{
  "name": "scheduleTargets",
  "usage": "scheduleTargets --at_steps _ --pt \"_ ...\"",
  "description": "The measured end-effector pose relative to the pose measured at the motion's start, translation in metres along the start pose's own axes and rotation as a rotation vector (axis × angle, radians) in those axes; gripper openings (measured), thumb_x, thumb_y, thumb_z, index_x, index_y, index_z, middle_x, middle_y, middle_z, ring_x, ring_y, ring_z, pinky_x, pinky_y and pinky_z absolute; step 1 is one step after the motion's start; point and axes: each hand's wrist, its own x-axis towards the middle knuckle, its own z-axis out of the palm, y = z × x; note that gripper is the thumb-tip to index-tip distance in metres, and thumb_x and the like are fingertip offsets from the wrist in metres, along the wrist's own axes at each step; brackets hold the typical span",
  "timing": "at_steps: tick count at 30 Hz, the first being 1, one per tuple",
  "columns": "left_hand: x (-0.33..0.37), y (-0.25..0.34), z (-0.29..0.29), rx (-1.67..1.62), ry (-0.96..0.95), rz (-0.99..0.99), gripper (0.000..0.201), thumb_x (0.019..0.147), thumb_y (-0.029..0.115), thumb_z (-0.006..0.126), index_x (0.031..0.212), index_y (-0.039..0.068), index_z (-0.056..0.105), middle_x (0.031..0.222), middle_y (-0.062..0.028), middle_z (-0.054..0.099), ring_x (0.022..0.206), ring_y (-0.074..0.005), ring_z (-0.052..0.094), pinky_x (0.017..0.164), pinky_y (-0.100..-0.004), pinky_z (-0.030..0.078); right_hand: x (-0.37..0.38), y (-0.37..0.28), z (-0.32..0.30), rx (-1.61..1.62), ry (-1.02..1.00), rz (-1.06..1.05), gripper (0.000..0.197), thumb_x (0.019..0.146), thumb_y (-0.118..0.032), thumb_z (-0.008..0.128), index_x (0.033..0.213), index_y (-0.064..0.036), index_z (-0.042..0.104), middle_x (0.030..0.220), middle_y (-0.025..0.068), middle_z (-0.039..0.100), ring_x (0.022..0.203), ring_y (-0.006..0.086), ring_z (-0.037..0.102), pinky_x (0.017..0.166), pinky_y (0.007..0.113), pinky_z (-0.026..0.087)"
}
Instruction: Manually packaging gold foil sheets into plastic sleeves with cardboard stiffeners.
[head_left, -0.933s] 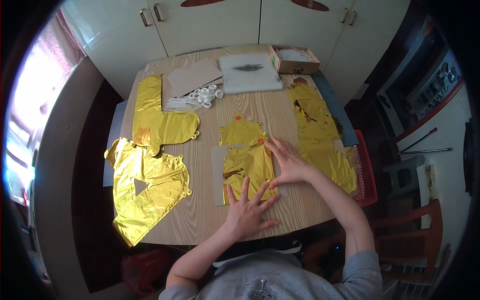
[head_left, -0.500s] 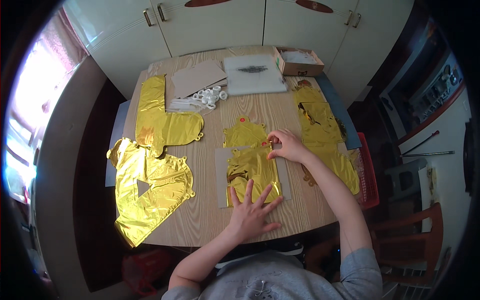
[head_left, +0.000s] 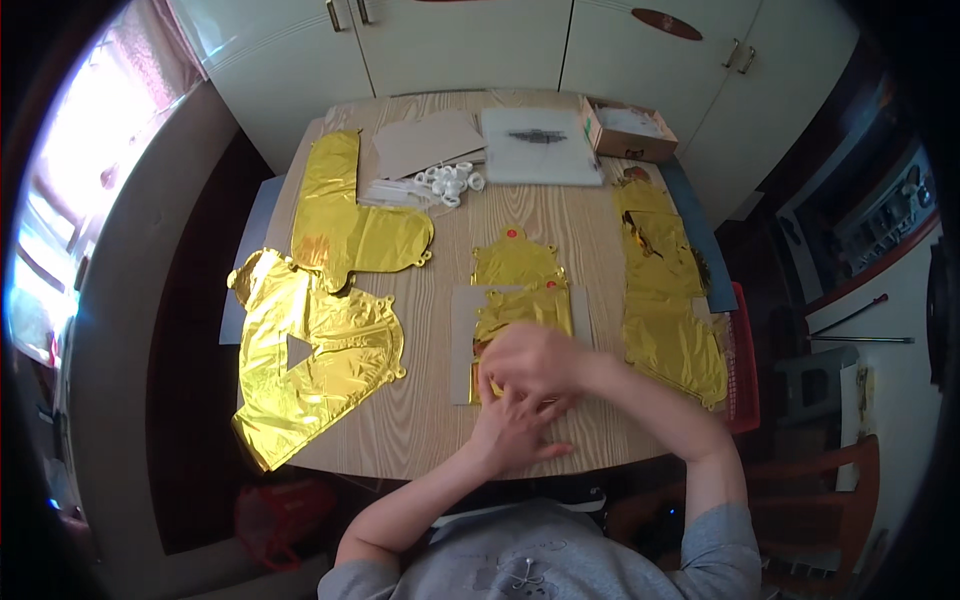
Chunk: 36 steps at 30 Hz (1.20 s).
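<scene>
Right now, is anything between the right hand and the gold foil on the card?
Partly: the left hand is spread over the near edge of the gold foil, its fingers meeting the right hand in this view. Elsewhere over the foil, nothing visible intervenes; whether the right hand touches it is hidden.

Creased gold foil (head_left: pixel 532 308) lies spread on a grey card (head_left: pixel 462 340); more foil (head_left: pixel 518 263), lobed and bearing a red dot (head_left: pixel 512 233), shows beyond the card's far edge.

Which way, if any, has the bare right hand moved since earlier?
Yes: against the pale wooden table, the right hand moved leftward and toward the person, now overlapping the bare left hand.
</scene>
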Motion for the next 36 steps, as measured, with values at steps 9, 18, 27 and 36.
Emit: scheduleTargets --at_steps 9,18,27,36 --pt "-0.002 -0.010 0.029 -0.192 0.053 -0.013 0.086 0.077 0.072 0.055 0.127 0.002 0.053 0.129 -0.0200 0.052 0.124 -0.0364 0.046 0.105 -0.0477 0.033 0.005 -0.035 0.022 0.015 -0.179 0.025 0.024 0.081 -0.021 0.065 0.094 -0.0019 0.071 0.102 0.0108 0.070 0.102 0.0259 0.064 0.094 0.037 0.049" --pt "0.003 -0.006 0.006 -0.126 -0.065 0.027 0.079 0.080 0.070 0.052 0.135 0.013 0.050 0.133 -0.0163 0.051 0.126 -0.0363 0.044 0.107 -0.0521 0.029 0.006 -0.021 0.038 -0.039 -0.062 0.129 0.024 0.083 -0.023 0.061 0.092 -0.0027 0.071 0.101 0.0108 0.069 0.109 0.0251 0.062 0.101 0.038 0.046" --pt "0.003 0.002 -0.002 0.114 0.059 0.001 0.076 0.079 0.076 0.045 0.144 0.039 0.037 0.155 -0.0031 0.027 0.141 -0.0471 0.014 0.096 -0.0826 0.005 -0.009 0.054 -0.024 -0.189 0.242 0.515 0.014 0.083 -0.017 0.060 0.089 -0.0049 0.065 0.086 0.0110 0.066 0.084 0.0309 0.063 0.083 0.043 0.048" --pt "-0.004 0.008 0.002 0.126 0.083 0.010 0.076 0.077 0.077 0.047 0.143 0.040 0.039 0.154 -0.0051 0.028 0.140 -0.0511 0.014 0.095 -0.0832 0.011 -0.038 0.098 -0.066 0.148 -0.290 0.949 0.031 0.079 -0.019 0.064 0.104 -0.0032 0.055 0.090 0.0112 0.063 0.086 0.0277 0.061 0.078 0.037 0.049"
